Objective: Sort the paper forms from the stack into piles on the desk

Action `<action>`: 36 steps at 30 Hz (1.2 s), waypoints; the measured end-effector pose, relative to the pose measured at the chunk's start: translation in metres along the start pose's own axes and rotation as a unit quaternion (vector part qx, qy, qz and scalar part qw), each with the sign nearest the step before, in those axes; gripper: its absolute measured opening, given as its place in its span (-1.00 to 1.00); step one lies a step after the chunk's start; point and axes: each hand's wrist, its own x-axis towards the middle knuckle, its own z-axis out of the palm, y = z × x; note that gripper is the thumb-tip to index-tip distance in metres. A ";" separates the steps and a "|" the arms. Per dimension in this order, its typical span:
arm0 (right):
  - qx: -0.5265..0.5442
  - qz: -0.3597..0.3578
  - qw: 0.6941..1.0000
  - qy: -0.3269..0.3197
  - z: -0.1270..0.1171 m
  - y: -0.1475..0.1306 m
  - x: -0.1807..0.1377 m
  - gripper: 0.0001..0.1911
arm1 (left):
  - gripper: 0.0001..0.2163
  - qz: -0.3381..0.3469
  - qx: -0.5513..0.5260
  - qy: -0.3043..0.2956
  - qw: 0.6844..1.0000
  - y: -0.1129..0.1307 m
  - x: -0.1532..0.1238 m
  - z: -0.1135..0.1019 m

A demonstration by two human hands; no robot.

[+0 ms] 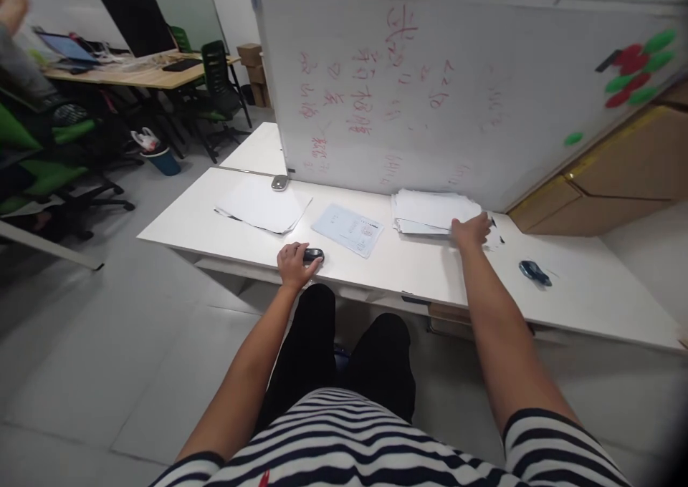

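Observation:
I sit at a white table point(408, 265). My left hand point(293, 263) rests near the table's front edge, its fingers curled over a small dark object point(313, 255) that looks like a stapler. My right hand point(471, 230) reaches forward and lies flat on the near corner of a stack of white papers point(430, 211), fingers stretched out. A single printed sheet with a red stamp point(348, 229) lies between the two hands. Another pile of white sheets point(263, 205) lies further left.
A large whiteboard point(456, 86) with faint red writing and red and green magnets stands along the table's far edge. A dark clip-like object point(534, 272) lies at the right. Desks, a monitor and green chairs point(220, 79) fill the back left.

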 end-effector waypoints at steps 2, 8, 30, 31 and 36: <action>-0.046 -0.086 0.995 0.030 0.019 0.000 -0.026 -0.27 | -0.49 0.000 0.001 -0.001 1.000 0.000 0.000 0.000; -0.144 -0.328 0.902 -0.242 0.096 -0.007 -0.144 -0.36 | -0.49 0.000 0.014 0.009 1.000 0.000 -0.001 -0.001; -0.200 -0.296 0.893 -0.273 0.120 -0.017 -0.182 -0.30 | -0.47 -0.012 0.017 -0.032 0.999 0.001 0.000 -0.002; -0.198 -0.292 0.894 -0.275 0.120 -0.017 -0.182 -0.30 | -0.47 -0.013 0.017 -0.034 0.999 0.001 0.000 -0.002; -0.193 -0.264 0.900 -0.289 0.122 -0.019 -0.181 -0.33 | -0.46 -0.011 0.011 -0.038 0.999 0.001 0.000 -0.003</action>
